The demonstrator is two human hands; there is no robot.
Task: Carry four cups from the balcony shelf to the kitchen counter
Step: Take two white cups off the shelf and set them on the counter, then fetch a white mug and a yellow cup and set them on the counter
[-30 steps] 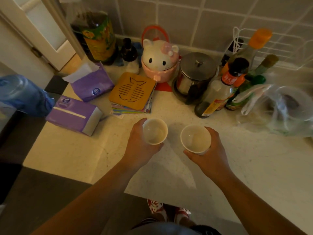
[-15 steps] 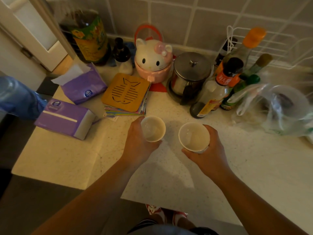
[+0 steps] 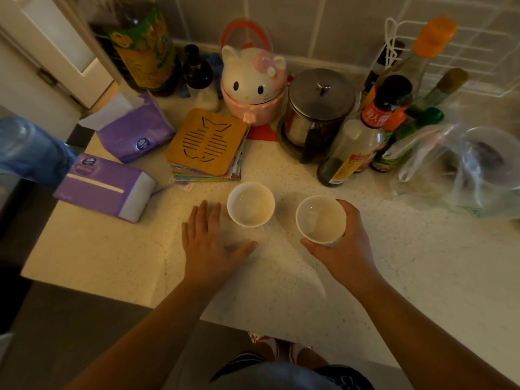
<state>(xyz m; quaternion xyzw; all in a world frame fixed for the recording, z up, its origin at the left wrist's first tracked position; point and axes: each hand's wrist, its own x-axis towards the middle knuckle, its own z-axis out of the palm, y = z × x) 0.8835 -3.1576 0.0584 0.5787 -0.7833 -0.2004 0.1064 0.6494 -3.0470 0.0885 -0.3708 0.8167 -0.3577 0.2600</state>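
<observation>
The fingers (image 3: 206, 220) of the left hand (image 3: 209, 246) are spread and flat, they hold nothing, and they rest or hover just beside the left cup (image 3: 250, 204), not touching it as far as one can see. The fingers (image 3: 350, 213) of the right hand (image 3: 342, 243) are curled around the right cup (image 3: 320, 220), with the thumb on its near side, so this cup is gripped. Both cups are white, upright and look empty; the left one stands free on the pale worktop (image 3: 281, 277), in front of the wooden trivet (image 3: 206, 142), and the two cups are near each other but apart. I judge that the step in hand is the putting down of a pair of cups on the kitchen worktop: one is delivered, the other is at the surface. The next move calls for opening the right fingers and lifting the hand straight away, so the cup is not tipped. I cannot tell if the base of the right cup already touches the worktop, because the hand covers it. Only two cups are visible; the balcony shelf and any other cups are out of view. The plastic bag (image 3: 464, 170) at the right is cut off, and its content is unclear.
</observation>
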